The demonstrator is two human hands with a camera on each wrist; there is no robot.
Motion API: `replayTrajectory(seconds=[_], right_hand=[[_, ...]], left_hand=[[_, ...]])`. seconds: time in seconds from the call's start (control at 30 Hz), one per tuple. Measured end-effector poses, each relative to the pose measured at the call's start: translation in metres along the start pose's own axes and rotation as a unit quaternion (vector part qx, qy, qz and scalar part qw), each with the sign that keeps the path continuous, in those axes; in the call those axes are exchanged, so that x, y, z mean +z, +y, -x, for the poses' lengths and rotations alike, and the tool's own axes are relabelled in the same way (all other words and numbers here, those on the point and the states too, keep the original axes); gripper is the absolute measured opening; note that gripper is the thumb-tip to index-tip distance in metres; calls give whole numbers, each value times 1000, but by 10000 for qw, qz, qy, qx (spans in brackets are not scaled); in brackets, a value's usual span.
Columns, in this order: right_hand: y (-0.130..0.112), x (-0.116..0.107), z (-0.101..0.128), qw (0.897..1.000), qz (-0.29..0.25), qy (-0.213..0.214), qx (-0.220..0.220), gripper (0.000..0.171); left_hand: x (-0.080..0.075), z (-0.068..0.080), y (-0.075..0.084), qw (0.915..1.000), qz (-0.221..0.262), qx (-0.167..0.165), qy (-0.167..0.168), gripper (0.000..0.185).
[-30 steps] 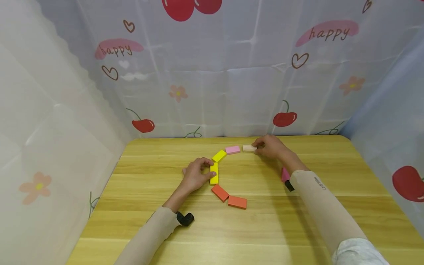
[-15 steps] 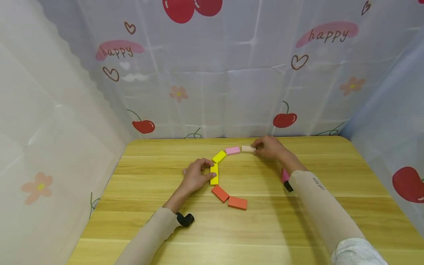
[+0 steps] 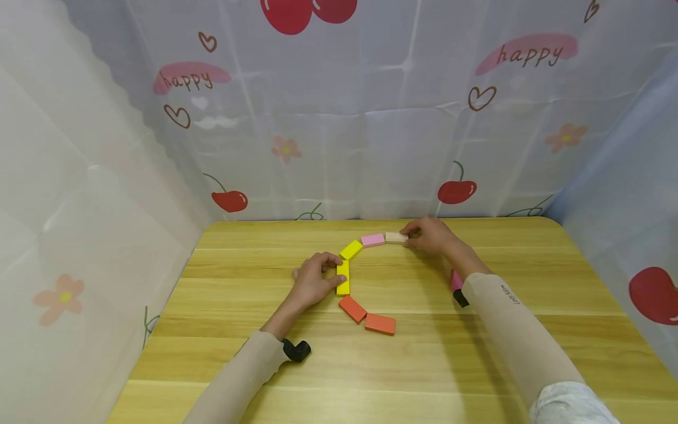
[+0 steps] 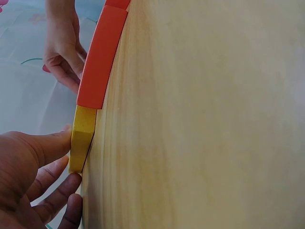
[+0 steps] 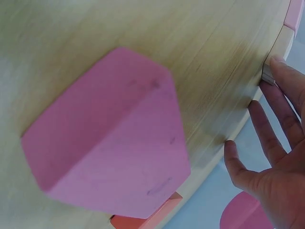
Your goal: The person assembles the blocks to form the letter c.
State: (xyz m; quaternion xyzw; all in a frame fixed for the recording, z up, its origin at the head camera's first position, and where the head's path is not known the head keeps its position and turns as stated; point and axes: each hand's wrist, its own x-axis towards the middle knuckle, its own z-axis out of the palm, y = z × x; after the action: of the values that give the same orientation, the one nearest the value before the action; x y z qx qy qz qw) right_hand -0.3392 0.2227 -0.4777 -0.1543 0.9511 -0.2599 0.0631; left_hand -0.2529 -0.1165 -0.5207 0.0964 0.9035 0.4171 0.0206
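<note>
Head view: left hand (image 3: 312, 281) rests on the light wooden table (image 3: 477, 365), thumb and curled fingers pinching the long yellow rectangular wooden block (image 3: 343, 277). Left wrist view confirms thumb on one face and fingertips (image 4: 66, 188) at its near end. Just nearer than this hand lie two orange flat wooden blocks (image 3: 365, 316); just beyond it, a second yellow block (image 3: 350, 249) and a pale pink flat block (image 3: 373, 239). Right hand (image 3: 431, 235) has straight fingers pressing the end of the small natural-wood block (image 3: 395, 237), which touches the pale pink one. A deep pink angular wooden block (image 5: 112, 136) lies under the right wrist.
</note>
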Motion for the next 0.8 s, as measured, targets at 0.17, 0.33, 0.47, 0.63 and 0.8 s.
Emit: replayTrajectory(seconds=[0.17,0.33,0.47,0.63,0.8], right_hand=[[1,1,0,10000,-27,65,7,30],[3,2,1,9999,-42,89,-19,29],[3,2,2,9999,-75,89,-8,30],[2,3,2,9999,-103,101,-9,31],[2,2,3,9999,-115,103,-26,31]], left_hand=[[0,0,-1,10000,-11,5,1,28],[0,0,-1,10000,-10,14,-11,29],[0,1,-1,10000,12,15,-18,29],[0,2,-1,10000,17,64,-5,29],[-1,2,-1,10000,22,86,-13,30]])
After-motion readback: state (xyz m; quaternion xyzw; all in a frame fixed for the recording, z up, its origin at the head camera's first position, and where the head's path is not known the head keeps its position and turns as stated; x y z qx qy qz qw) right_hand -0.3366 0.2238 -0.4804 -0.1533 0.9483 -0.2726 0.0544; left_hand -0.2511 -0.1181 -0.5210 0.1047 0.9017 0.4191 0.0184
